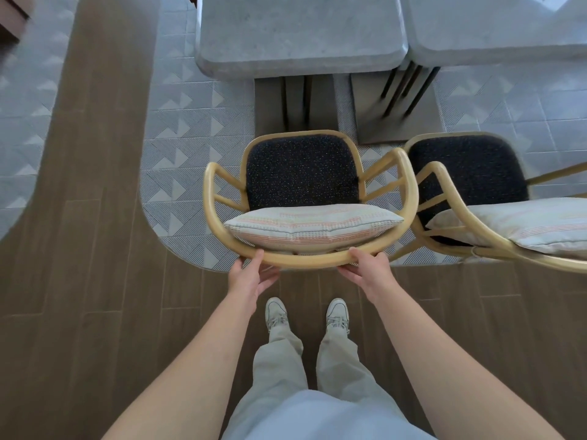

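Chair (pixel 301 173): back rail was gripped by left hand (pixel 251 277) and right hand (pixel 368 271), thumbs over, fingers under. Seat and cushion (pixel 311 227) lay beyond the grip, facing a table (pixel 298 33).

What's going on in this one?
A person stands behind a wooden armchair, gripping its curved back rail with the left hand and the right hand. A striped cushion leans against the backrest. The chair faces a grey table but is not tucked under it; a matching armchair stands to its right.
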Motion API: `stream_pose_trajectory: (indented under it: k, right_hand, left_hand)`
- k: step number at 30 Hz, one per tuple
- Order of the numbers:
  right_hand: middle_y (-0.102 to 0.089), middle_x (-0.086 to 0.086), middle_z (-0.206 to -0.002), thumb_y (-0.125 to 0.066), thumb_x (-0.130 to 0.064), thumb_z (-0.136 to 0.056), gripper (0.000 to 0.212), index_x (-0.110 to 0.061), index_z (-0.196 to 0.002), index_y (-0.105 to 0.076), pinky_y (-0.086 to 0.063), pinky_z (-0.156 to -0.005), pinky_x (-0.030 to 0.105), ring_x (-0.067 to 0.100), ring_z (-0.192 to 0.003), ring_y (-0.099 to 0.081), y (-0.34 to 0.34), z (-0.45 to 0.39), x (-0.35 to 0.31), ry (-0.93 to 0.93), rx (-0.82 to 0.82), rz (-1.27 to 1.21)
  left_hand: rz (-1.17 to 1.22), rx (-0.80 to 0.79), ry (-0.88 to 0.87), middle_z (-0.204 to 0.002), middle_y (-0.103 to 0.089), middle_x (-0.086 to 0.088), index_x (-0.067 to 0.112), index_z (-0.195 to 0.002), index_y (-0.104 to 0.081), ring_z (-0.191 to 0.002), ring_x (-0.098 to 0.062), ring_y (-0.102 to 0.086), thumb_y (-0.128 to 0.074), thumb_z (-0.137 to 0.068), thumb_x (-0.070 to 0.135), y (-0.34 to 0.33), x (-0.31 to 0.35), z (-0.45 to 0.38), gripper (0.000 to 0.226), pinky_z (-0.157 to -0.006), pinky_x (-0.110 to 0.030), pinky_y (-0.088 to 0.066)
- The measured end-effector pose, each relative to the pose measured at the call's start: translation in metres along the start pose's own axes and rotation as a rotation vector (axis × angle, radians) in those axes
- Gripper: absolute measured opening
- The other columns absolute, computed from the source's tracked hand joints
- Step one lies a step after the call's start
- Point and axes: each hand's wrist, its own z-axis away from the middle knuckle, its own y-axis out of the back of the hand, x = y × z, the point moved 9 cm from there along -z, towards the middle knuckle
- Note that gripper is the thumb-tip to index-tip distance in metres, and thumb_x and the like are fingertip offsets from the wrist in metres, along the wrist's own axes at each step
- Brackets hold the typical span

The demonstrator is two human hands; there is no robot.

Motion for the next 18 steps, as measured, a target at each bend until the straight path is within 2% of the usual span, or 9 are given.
stream_pose_trajectory:
  k: [2, 6, 8, 10, 12, 14, 18]
  right_hand:
    - [-0.063, 0.012, -0.117, -0.058, -0.011, -0.100, 0.028, -0.008, -0.124, -0.045, -0.061, -0.084, 0.043, 0.025, -0.099, -0.069, 0.006, -0.001, 0.000, -0.007, 0.001, 0.017]
    - [-0.065, 0.007, -0.116, -0.064, -0.018, -0.097, 0.034, -0.007, -0.127, -0.052, -0.060, -0.080, 0.036, 0.019, -0.099, -0.067, 0.022, -0.005, -0.002, 0.056, 0.025, 0.176]
    - [-0.066, 0.007, -0.117, -0.070, -0.019, -0.093, 0.043, -0.007, -0.130, -0.052, -0.059, -0.086, 0.037, 0.018, -0.099, -0.068, 0.032, -0.007, -0.007, 0.104, 0.050, 0.219]
    - [-0.066, 0.008, -0.119, -0.072, -0.019, -0.091, 0.045, -0.007, -0.130, -0.053, -0.060, -0.084, 0.035, 0.018, -0.099, -0.069, 0.037, -0.008, -0.012, 0.138, 0.065, 0.248]
    - [-0.067, 0.009, -0.120, -0.072, -0.017, -0.091, 0.043, -0.008, -0.129, -0.053, -0.060, -0.085, 0.036, 0.019, -0.099, -0.070, 0.036, -0.008, -0.014, 0.146, 0.057, 0.266]
    - [-0.067, 0.011, -0.120, -0.069, -0.013, -0.093, 0.040, -0.005, -0.128, -0.053, -0.059, -0.089, 0.038, 0.021, -0.100, -0.070, 0.035, -0.009, -0.012, 0.132, 0.047, 0.238]
    - [-0.067, 0.014, -0.119, -0.065, -0.006, -0.095, 0.034, -0.001, -0.127, -0.055, -0.057, -0.096, 0.042, 0.025, -0.104, -0.069, 0.032, -0.009, -0.012, 0.058, 0.019, 0.101]
  left_hand:
    - [-0.031, 0.011, -0.029, -0.105, -0.074, -0.013, 0.007, -0.143, -0.048, -0.082, -0.028, -0.077, -0.064, -0.099, 0.019, 0.007, 0.000, 0.004, 0.048, -0.064, -0.036, -0.064]
    - [-0.210, 0.081, -0.121, -0.103, -0.073, -0.010, 0.009, -0.135, -0.057, -0.082, -0.018, -0.075, -0.070, -0.095, 0.022, 0.021, 0.008, 0.008, 0.044, -0.061, -0.031, -0.062]
    - [-0.309, 0.116, -0.168, -0.107, -0.071, -0.011, 0.010, -0.134, -0.057, -0.079, -0.012, -0.072, -0.073, -0.093, 0.023, 0.026, 0.014, 0.007, 0.046, -0.061, -0.030, -0.061]
    - [-0.371, 0.153, -0.206, -0.112, -0.069, -0.012, 0.010, -0.134, -0.057, -0.085, -0.015, -0.071, -0.074, -0.092, 0.026, 0.029, 0.019, 0.008, 0.049, -0.062, -0.031, -0.061]
    - [-0.366, 0.174, -0.218, -0.112, -0.068, -0.011, 0.009, -0.135, -0.056, -0.088, -0.017, -0.071, -0.074, -0.092, 0.026, 0.031, 0.019, 0.008, 0.049, -0.064, -0.033, -0.061]
    - [-0.332, 0.174, -0.197, -0.111, -0.068, -0.010, 0.009, -0.133, -0.057, -0.083, -0.013, -0.070, -0.072, -0.094, 0.024, 0.030, 0.015, 0.008, 0.044, -0.064, -0.032, -0.061]
    - [-0.144, 0.088, -0.107, -0.106, -0.070, -0.011, 0.006, -0.132, -0.056, -0.086, -0.018, -0.072, -0.066, -0.098, 0.016, 0.017, 0.004, 0.008, 0.036, -0.066, -0.034, -0.060]
